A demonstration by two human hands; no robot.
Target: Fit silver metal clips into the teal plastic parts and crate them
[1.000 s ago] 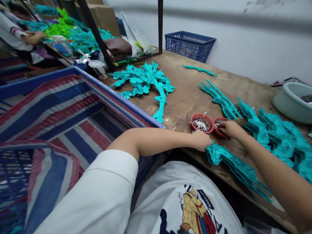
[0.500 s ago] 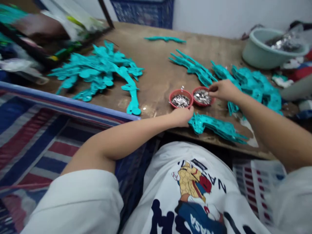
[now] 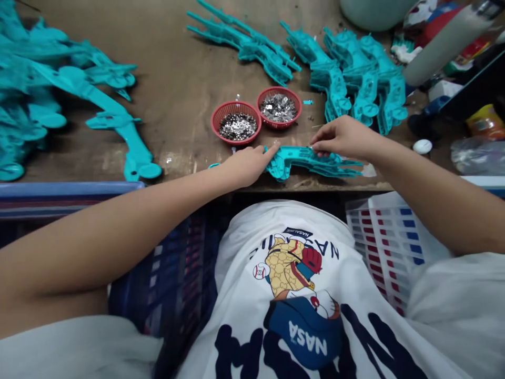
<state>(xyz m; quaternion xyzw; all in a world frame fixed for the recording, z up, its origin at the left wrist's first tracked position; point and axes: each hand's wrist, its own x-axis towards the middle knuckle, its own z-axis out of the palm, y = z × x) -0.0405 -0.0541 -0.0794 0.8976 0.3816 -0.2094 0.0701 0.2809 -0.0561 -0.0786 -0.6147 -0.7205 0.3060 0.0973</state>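
My left hand (image 3: pixel 248 164) grips the left end of a stack of teal plastic parts (image 3: pixel 294 158) lying along the table's front edge, one finger stretched over its top. Over the right half of that stack, my right hand (image 3: pixel 342 138) is closed in a pinch, fingertips at the upper surface; anything between them is too small to make out. Just beyond the stack stand two small red baskets: the left basket (image 3: pixel 213 126) holds shiny metal bits (image 3: pixel 238 127), and the right basket (image 3: pixel 300 108) holds small flat metal pieces (image 3: pixel 278 108).
A tangled heap of teal parts (image 3: pixel 35 89) covers the table's left side. More teal stacks (image 3: pixel 361 79) lie in a row at the back right. A pale tub (image 3: pixel 376 10) and a grey cylinder (image 3: pixel 442 50) stand behind them. Below the edge is a white plastic basket (image 3: pixel 389 247).
My right hand has left the right red basket and come down onto the teal stack. My left hand has moved from beside the left basket onto the stack's end. The view has tilted down.
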